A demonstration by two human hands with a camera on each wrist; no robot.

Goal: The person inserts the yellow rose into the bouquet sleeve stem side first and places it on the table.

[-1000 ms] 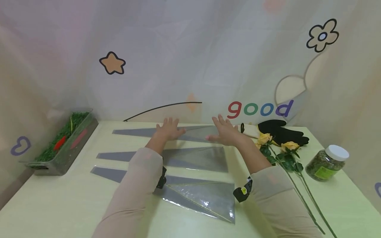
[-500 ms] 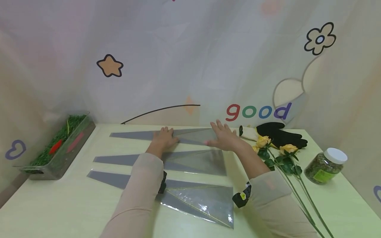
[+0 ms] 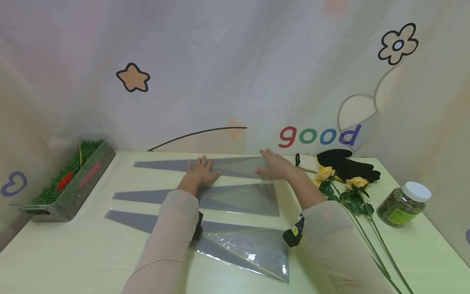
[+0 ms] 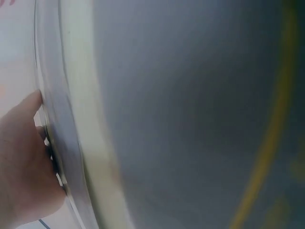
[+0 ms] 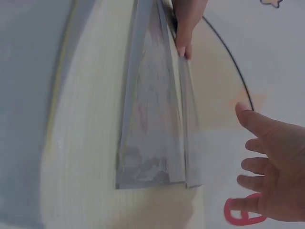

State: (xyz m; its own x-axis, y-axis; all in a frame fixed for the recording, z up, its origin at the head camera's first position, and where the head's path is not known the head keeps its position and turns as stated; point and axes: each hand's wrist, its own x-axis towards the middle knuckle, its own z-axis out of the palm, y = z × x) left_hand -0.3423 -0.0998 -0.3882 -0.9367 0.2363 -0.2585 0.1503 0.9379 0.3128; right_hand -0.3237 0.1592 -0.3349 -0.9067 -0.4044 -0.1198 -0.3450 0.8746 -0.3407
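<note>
Three flat, tapered sleeves of grey and clear film with yellow lines lie in rows on the table. My left hand lies with fingers spread on the middle of the farthest sleeve. At that sleeve's wide right end is my right hand, fingers extended and thumb apart; in the right wrist view this hand grips nothing. Closer to me are the middle sleeve and the nearest sleeve, partly covered by my left forearm. A grey sleeve surface fills most of the left wrist view.
Right of the hands lie black-and-white gloves and two yellow roses with long stems. A white-lidded jar stands near the right edge. At left is a clear bin with green grass and a red item. A printed curtain hangs behind.
My left hand has come down onto the farthest sleeve, shifting a little left and toward me. The right hand has lowered slightly at the sleeve's wide end. The three sleeves keep their rows.
</note>
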